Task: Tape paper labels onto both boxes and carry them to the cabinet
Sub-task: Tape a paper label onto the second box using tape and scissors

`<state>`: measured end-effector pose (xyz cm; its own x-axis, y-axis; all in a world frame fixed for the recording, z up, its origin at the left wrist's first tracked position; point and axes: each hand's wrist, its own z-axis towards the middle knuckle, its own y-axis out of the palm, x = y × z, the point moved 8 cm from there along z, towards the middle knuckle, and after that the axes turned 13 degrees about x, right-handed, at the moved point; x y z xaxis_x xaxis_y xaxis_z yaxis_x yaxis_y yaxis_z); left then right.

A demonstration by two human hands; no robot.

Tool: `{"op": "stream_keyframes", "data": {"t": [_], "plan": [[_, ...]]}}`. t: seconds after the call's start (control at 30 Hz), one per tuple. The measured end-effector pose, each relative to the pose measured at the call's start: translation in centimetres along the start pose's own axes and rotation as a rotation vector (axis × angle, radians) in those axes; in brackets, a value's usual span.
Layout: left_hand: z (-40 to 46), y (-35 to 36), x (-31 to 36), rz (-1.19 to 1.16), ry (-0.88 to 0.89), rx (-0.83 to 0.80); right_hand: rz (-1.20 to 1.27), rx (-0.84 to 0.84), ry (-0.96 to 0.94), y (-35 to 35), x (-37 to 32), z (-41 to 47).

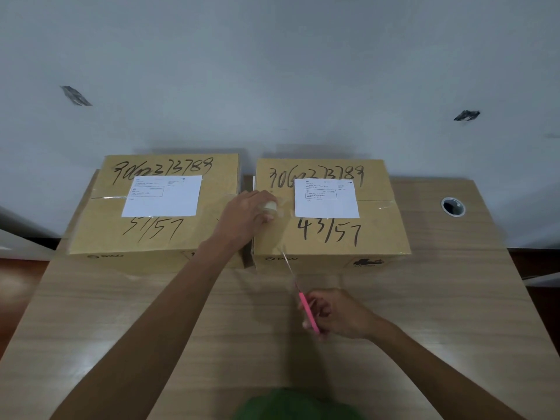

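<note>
Nearest, the right hand (pixel 336 316) was closed on pink-handled scissors (pixel 303 298), blades aimed at the right box (pixel 330 234), evidently ready to cut. Beyond, the left hand (pixel 248 213) gripped a tape roll (pixel 270 206) on that box's top, just left of its paper label (pixel 326 197). The left box (pixel 154 225) stood alongside, labelled.

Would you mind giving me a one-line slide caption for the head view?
Left hand holds tape roll on the right box; right hand holds pink scissors over the table.
</note>
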<state>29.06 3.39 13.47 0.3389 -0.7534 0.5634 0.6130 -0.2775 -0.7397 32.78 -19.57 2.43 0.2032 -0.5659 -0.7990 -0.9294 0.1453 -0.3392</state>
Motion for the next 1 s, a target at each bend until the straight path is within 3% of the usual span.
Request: {"op": "stream_keyframes", "data": {"t": [0.3, 0.6, 0.73, 0.8, 0.87, 0.93, 1.0], "plan": [[-1.4, -1.4, -0.1, -0.041, -0.043, 0.04, -0.768, 0.228, -0.157, -2.5, 1.9, 1.8], [-4.6, -2.1, 1.4, -0.082, -0.019, 0.059, -1.01, 0.313, -0.117, -2.1, 2.1, 2.5], [-6.6, -1.8, 2.0, -0.117, -0.018, 0.052, -1.007, 0.373, -0.107, -2.2, 2.0, 2.9], [-7.5, -1.6, 2.3, -0.111, -0.011, 0.052, -0.697, 0.449, -0.128, -2.2, 1.0, 2.7], [-8.3, -1.5, 2.7, -0.107, 0.005, 0.047, -0.076, 0.478, -0.104, -1.7, -0.3, 2.2], [-9.2, -1.2, 3.2, -0.086, 0.034, 0.036, 0.397, 0.427, -0.016, -0.9, -1.8, 1.7], [-9.9, -1.0, 3.4, -0.059, 0.047, 0.03, 0.597, 0.358, 0.045, -0.2, -3.0, 1.7]]}}
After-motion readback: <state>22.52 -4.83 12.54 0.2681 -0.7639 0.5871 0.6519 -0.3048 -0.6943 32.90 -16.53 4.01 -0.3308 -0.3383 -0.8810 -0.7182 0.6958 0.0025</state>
